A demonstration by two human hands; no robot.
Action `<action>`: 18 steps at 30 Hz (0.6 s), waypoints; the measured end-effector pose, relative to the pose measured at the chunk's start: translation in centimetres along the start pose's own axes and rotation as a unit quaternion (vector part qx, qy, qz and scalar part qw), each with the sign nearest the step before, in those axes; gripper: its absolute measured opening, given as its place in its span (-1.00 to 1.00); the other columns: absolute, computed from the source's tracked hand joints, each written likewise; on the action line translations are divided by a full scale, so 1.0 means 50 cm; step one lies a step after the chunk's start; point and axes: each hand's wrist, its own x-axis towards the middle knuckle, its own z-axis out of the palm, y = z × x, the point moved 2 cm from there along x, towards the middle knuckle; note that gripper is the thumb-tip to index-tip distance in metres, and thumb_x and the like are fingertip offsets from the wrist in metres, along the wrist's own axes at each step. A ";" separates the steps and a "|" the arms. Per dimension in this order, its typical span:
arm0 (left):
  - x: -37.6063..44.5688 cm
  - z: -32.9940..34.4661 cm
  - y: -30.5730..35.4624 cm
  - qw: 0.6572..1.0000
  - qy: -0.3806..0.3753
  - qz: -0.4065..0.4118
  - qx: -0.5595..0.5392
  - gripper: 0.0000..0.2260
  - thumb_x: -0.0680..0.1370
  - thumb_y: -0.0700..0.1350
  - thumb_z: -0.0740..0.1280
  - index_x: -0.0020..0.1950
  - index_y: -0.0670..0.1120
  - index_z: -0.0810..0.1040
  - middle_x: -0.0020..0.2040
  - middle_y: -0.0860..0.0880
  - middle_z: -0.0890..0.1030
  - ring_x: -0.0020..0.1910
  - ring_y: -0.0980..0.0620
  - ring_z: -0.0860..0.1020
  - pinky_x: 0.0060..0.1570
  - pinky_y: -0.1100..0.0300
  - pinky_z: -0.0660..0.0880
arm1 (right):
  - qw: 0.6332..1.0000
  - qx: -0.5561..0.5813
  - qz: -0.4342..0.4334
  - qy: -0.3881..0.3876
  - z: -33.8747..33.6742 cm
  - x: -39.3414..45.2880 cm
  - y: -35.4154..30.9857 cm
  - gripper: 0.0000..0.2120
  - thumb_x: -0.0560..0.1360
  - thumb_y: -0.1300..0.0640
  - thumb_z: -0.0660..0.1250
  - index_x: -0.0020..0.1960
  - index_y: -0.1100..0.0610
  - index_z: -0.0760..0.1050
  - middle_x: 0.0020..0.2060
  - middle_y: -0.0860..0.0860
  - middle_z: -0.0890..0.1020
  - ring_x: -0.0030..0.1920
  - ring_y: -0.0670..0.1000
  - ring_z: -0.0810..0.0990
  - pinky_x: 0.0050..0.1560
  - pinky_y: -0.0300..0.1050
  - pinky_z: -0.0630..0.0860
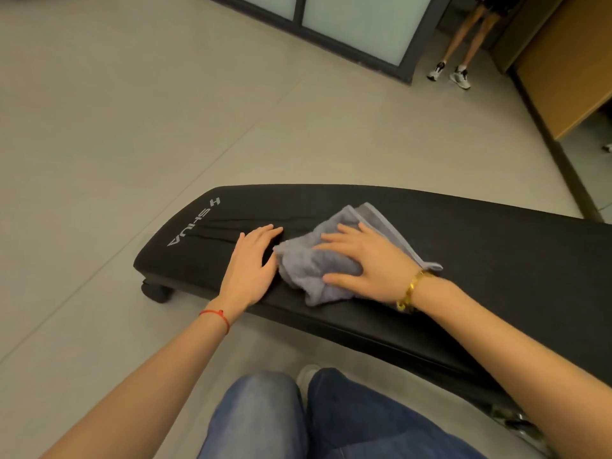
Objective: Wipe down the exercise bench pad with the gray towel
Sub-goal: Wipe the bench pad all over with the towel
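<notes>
While the person crouches w/ jeans-clad knees (331,419) at the bottom of the view, both arms reach fwd over the bench pad (496,260). Right hand (367,260) lies flat, fingers spread, pressing on the gray towel (318,270); no curl round it, so prob. a palm-down push to drag the cloth across the vinyl. Gold bracelet (410,293) on that wrist. Towel is bunched, mid-pad, its hemmed edge trailing toward the far side. Left hand (255,260) rests flat on bare pad just beside the towel's left edge, fingers straight, holding nothing; likely steadying the bench, which has a wheel (155,291) at the near-left end and could roll. Red string (217,318) on left wrist. Pad is black, creased nr the white logo (193,223); can't tell wet vs dry. Beyond: pale tiled floor (116,111), frosted glass panels in a dark frame (351,24), wood cabinet (563,61) far right, another person's legs (463,44) standing well apart.
</notes>
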 end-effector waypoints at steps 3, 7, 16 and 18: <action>-0.001 -0.001 0.001 1.000 0.007 -0.001 -0.004 -0.62 0.62 -0.05 0.19 0.45 0.01 0.39 0.47 0.01 0.37 0.49 0.09 0.25 0.55 0.07 -0.05 | 0.999 0.022 -0.022 -0.028 -0.019 -0.040 0.011 -0.41 0.44 -0.30 0.27 0.39 -0.06 0.39 0.39 -0.16 0.40 0.45 -0.16 0.19 0.52 -0.09 0.04; -0.003 -0.001 0.004 1.000 0.007 -0.002 0.000 -0.62 0.62 -0.04 0.17 0.45 0.03 0.38 0.47 0.04 0.37 0.49 0.10 0.25 0.55 0.07 -0.05 | 0.994 -0.062 0.088 0.021 -0.045 0.090 0.119 -0.44 0.46 -0.28 0.24 0.35 0.00 0.44 0.36 0.02 0.47 0.39 0.10 0.35 0.42 0.03 0.20; 0.001 0.000 -0.002 1.000 0.000 -0.001 -0.020 -0.62 0.62 -0.08 0.19 0.45 0.00 0.39 0.46 0.01 0.37 0.48 0.07 0.26 0.55 0.05 -0.04 | 1.000 -0.005 0.002 0.005 0.006 -0.016 -0.019 -0.44 0.45 -0.29 0.26 0.38 -0.08 0.39 0.40 -0.08 0.42 0.47 -0.03 0.24 0.50 -0.03 0.07; -0.001 0.000 -0.002 1.000 0.002 -0.002 -0.013 -0.62 0.63 -0.06 0.18 0.46 0.00 0.38 0.47 0.01 0.36 0.49 0.08 0.25 0.55 0.07 -0.06 | 1.000 0.015 -0.016 -0.009 -0.013 -0.045 -0.020 -0.43 0.44 -0.30 0.23 0.39 -0.09 0.38 0.40 -0.14 0.40 0.46 -0.12 0.21 0.50 -0.08 0.06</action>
